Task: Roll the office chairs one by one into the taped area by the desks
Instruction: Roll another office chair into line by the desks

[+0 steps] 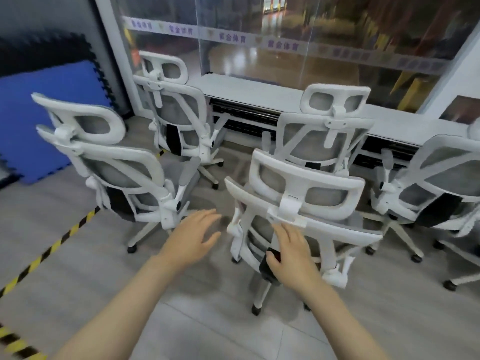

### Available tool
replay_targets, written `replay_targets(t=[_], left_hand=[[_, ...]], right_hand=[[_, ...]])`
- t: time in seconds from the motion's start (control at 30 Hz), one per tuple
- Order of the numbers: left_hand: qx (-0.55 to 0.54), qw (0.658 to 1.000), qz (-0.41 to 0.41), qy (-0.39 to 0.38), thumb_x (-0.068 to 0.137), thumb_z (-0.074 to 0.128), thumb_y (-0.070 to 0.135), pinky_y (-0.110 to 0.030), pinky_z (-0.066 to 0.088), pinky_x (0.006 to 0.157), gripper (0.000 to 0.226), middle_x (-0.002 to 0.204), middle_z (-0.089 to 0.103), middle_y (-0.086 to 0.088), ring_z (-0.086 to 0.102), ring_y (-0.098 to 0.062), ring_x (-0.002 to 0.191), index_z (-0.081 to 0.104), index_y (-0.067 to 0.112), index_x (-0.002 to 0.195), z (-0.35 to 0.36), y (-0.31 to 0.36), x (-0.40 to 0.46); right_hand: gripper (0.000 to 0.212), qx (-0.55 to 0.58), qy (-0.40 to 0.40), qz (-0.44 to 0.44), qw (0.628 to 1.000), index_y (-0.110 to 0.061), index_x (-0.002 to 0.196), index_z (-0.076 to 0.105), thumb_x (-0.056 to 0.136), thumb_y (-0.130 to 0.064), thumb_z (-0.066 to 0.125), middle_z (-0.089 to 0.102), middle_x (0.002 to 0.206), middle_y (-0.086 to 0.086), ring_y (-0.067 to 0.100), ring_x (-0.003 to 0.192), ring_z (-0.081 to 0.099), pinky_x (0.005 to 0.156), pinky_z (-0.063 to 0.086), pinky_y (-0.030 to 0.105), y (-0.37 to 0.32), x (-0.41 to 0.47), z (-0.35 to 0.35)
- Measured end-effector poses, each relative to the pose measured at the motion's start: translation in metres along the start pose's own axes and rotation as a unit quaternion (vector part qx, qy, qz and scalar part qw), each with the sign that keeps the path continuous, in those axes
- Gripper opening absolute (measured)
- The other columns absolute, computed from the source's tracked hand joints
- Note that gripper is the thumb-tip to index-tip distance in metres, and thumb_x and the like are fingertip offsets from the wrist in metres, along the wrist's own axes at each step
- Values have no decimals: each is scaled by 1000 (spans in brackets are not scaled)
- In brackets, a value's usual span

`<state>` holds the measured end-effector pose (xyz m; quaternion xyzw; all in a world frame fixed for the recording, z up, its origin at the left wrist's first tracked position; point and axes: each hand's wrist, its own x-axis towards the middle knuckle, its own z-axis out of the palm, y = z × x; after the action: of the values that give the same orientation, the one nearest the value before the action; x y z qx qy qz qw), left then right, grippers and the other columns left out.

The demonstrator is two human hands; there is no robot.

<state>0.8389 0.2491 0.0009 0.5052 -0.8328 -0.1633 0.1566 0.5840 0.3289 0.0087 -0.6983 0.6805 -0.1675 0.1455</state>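
Five office chairs [298,203] stand on the tiled floor [207,333].

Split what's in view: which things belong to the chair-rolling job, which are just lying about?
Job:
- nearest chair, right hand resting on its back
- four other chairs: left, back left, back middle, right
- striped floor tape
- desk
- left hand, open, touching nothing

Lying about:
- blue foam mat
- glass wall

Both bare forearms are extended up from the bottom edge toward frame centre. Left hand [192,237] is held palm down, fingers straight and loosely spread, nothing gripped. Right hand [291,253], just right of centre, is likewise flat, fingers extended forward.
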Motion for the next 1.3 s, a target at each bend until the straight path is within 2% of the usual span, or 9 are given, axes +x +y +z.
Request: replay_targets(t=[0.17, 0.27, 0.43, 0.53, 0.7, 0.93, 1.0, 1.13, 1.3], left_hand=[[32, 992, -116, 41, 84, 33, 54, -39, 44, 101, 62, 135, 55, 3, 50, -17, 126, 56, 21, 130, 0, -24, -49], [41, 979, -193, 58, 87, 37, 48, -36, 37, 106, 57, 137, 53, 2, 47, -20, 128, 54, 19, 132, -6, -35, -94], [59, 939, -325, 95, 97, 47, 40, -35, 32, 110, 48, 145, 44, 4, 37, -16, 136, 44, 22, 141, -17, -52, -201], [64, 903, -404, 136, 98, 47, 40, -36, 36, 108, 47, 147, 42, 5, 34, -14, 138, 43, 24, 142, -30, -54, -275], [69, 834, -506, 210, 97, 49, 37, -33, 28, 110, 47, 145, 44, 3, 37, -16, 136, 45, 20, 141, -53, -45, -403], [76, 746, -619, 234, 93, 39, 47, -34, 26, 111, 56, 148, 42, -1, 38, -21, 137, 45, 20, 141, -81, -28, -610], [82, 713, -654, 239, 95, 44, 45, -32, 24, 112, 53, 150, 40, 0, 36, -19, 138, 43, 22, 142, -86, -15, -669], [77, 646, -710, 270, 78, 19, 62, -34, 29, 110, 80, 146, 44, -2, 40, -21, 135, 48, 20, 139, -91, 16, -767], [84, 558, -773, 290, 80, 18, 61, -33, 27, 110, 77, 148, 42, 0, 37, -19, 137, 46, 22, 140, -86, 41, -866]], right_hand=[[61, -41, -63, -77, 994, -18, 148, 27, 94, -35, 49, 27, 152, 6, 25, 141, 21, 118, 17, 35, -12, 44, 13], [65, -44, -116, -120, 985, -20, 149, 25, 92, -36, 51, 30, 151, 5, 26, 141, 21, 118, 20, 41, -33, 61, 32], [65, -65, -194, -220, 954, -19, 149, 25, 92, -35, 51, 29, 152, 4, 24, 141, 22, 116, 19, 35, -106, 57, 71], [63, -69, -213, -287, 931, -18, 146, 30, 90, -34, 54, 35, 149, 4, 26, 138, 27, 115, 23, 36, -162, 37, 93], [62, -67, -236, -384, 890, -19, 147, 32, 92, -38, 53, 36, 149, 5, 26, 138, 29, 115, 24, 39, -266, -14, 124], [56, -20, -263, -460, 848, -21, 145, 35, 93, -34, 52, 38, 147, 1, 23, 136, 29, 114, 27, 39, -416, -127, 177], [55, -7, -283, -482, 830, -21, 145, 35, 95, -37, 51, 37, 147, 0, 23, 137, 28, 114, 28, 40, -453, -166, 194], [54, 8, -317, -532, 785, -22, 143, 36, 94, -39, 51, 40, 146, 0, 23, 137, 28, 113, 28, 41, -517, -243, 229], [54, -1, -359, -585, 727, -26, 144, 33, 95, -41, 51, 37, 148, -2, 22, 139, 27, 113, 29, 40, -598, -327, 271]])
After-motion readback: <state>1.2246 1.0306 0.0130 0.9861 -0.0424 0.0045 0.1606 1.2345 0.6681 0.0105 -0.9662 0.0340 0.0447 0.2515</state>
